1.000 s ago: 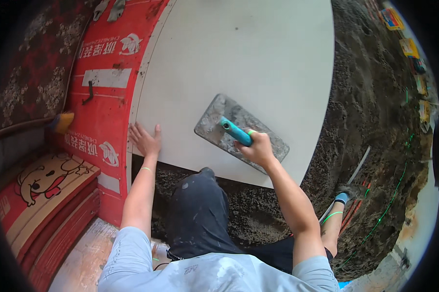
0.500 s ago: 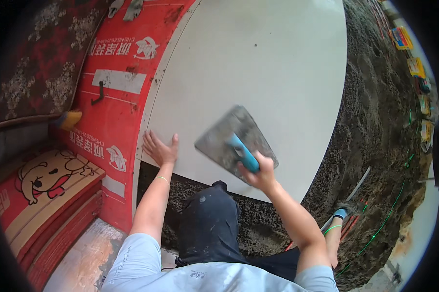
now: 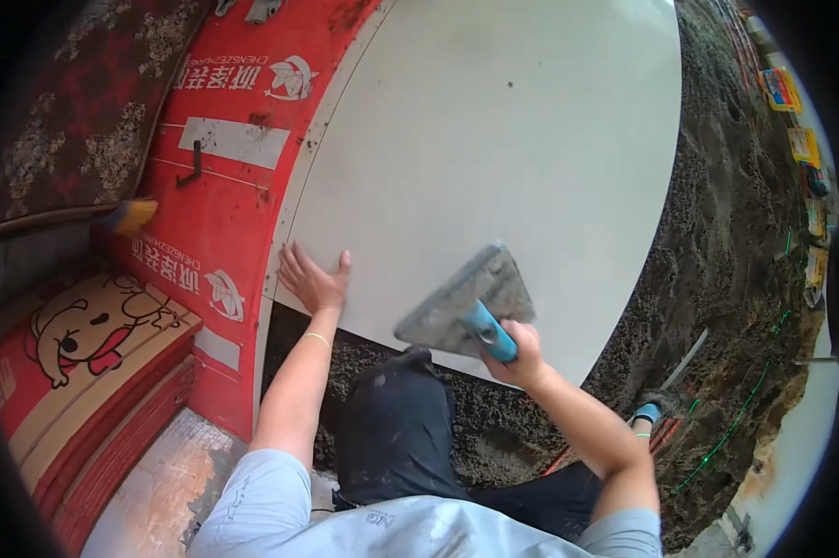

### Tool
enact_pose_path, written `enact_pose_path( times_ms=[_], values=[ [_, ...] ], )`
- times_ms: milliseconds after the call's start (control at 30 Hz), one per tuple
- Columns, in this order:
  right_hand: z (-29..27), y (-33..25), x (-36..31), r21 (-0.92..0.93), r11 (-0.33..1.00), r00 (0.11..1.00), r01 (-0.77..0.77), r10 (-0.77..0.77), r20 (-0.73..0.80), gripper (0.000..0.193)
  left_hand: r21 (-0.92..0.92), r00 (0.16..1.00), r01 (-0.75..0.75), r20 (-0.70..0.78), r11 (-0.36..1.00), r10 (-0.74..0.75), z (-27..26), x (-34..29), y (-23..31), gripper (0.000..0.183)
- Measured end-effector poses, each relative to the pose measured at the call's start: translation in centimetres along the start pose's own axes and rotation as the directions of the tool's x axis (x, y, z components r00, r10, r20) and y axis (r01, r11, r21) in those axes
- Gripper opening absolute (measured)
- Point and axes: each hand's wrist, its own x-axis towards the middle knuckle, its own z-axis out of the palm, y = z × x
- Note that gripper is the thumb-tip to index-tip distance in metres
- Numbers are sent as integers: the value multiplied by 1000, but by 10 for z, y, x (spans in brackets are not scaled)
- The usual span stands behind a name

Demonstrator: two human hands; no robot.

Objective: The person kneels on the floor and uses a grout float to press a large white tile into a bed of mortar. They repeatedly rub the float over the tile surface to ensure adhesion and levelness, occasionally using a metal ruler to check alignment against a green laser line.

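A large off-white slab (image 3: 494,167) lies in front of me over dark, rough mortar (image 3: 494,418). My left hand (image 3: 313,281) rests on its near left corner, fingers spread and palm down. In my right hand (image 3: 521,357) is the blue handle of a float (image 3: 498,284) with a grey, smeared, flat plate. The fingers wrap round the handle. The plate is tilted over the slab's near edge, close to my dark-trousered knee (image 3: 396,409); whether it touches the slab, I cannot tell.
Red printed protective sheeting (image 3: 224,200) borders the slab on the left, with a black angled bracket (image 3: 192,165) on it. A yellow-bristled brush (image 3: 136,217) and stacked boards (image 3: 112,372) stand farther left. Yellow packs (image 3: 803,147) line the right wall. My foot (image 3: 649,410) is on the mortar.
The float has moved right and a little nearer to me, and its plate has tipped more edge-on. My left hand stays flat on the slab's corner. The view has shifted slightly.
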Motion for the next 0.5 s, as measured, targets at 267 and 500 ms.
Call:
enact_pose_path(
  times_ms=[267,500],
  values=[
    [51,29,78,-172,929,936,-327,343,77,28,-42,995,63,81,997,-59,7,-9,9,106],
    [4,33,14,-149,958,967,-247,254,32,21,31,998,37,56,999,-39,5,-1,13,105]
  ],
)
